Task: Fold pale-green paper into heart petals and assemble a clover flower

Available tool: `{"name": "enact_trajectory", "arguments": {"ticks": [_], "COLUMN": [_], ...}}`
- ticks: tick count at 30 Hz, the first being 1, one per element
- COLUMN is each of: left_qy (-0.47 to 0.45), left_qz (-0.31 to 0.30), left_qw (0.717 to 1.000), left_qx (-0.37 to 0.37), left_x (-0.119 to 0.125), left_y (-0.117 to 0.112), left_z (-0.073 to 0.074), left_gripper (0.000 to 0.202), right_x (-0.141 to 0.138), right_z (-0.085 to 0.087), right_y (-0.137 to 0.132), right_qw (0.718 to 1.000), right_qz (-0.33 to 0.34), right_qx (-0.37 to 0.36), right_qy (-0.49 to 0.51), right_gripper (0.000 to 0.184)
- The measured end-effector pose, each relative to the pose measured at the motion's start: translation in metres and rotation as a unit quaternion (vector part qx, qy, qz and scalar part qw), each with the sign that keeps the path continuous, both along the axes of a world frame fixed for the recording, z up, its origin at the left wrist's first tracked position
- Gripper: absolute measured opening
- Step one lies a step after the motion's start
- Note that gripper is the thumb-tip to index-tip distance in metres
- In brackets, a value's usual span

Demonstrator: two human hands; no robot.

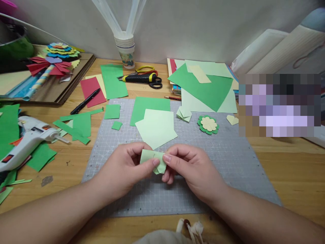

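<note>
A small piece of folded light green paper (147, 155) is held between both hands above the grey cutting mat (122, 203). My left hand (132, 162) pinches it from the left, the thumb lying across its front. At its right end my right hand (188, 166) grips it between thumb and fingers. Just beyond lie pale green sheets (158, 125), partly over a darker green sheet (139, 105). A folded pale green piece (184, 114) and a layered paper flower (208, 124) rest farther right on the mat.
A glue gun (33, 135) lies among green scraps (42, 156) at left. Scissors (156, 82), a utility knife (138, 78) and a black pen (85, 101) lie toward the back. A stack of paper cups (126, 51) holds clear strips. More paper sheets (205, 88) sit back right.
</note>
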State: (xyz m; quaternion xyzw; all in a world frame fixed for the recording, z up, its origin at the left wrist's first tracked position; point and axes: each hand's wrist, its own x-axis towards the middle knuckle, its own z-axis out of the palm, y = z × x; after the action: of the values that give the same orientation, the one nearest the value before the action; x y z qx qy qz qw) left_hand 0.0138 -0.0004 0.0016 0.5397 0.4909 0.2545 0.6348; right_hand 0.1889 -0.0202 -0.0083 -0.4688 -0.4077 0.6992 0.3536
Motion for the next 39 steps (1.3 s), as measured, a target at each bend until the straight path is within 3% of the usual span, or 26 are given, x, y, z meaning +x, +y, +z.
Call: {"name": "enact_trajectory", "arguments": {"ticks": [13,20,25,33,39], "left_qy": [-0.038,-0.024,-0.008,-0.020,-0.075], "left_qz": [0.059,0.043,-0.004,-0.033,-0.007], "left_qw": [0.997,0.999,1.000,0.999,0.996], "left_qx": [-0.016,-0.013,-0.022,-0.013,-0.048], "left_x": [-0.0023,0.0004,0.0010,0.0005,0.0006], "left_y": [0.0016,0.0012,0.0015,0.0001,-0.0017], "left_z": [0.0001,0.0019,0.0046,0.0015,0.0001], "left_gripper": [0.017,0.018,0.017,0.013,0.017], "right_x": [-0.0049,-0.0049,-0.0055,-0.0050,-0.0051], "right_z": [-0.0013,0.0021,0.0024,0.0020,0.0024], "right_y": [-0.0016,-0.0002,-0.0007,0.0011,0.0019], "right_qw": [0.998,0.998,0.998,0.999,1.000], "right_qz": [0.066,0.056,0.050,0.006,0.014], "right_qx": [-0.012,-0.033,-0.028,0.021,0.015], "right_qy": [-0.018,-0.020,-0.036,-0.038,-0.019], "right_gripper": [0.020,0.019,0.019,0.011,0.012]}}
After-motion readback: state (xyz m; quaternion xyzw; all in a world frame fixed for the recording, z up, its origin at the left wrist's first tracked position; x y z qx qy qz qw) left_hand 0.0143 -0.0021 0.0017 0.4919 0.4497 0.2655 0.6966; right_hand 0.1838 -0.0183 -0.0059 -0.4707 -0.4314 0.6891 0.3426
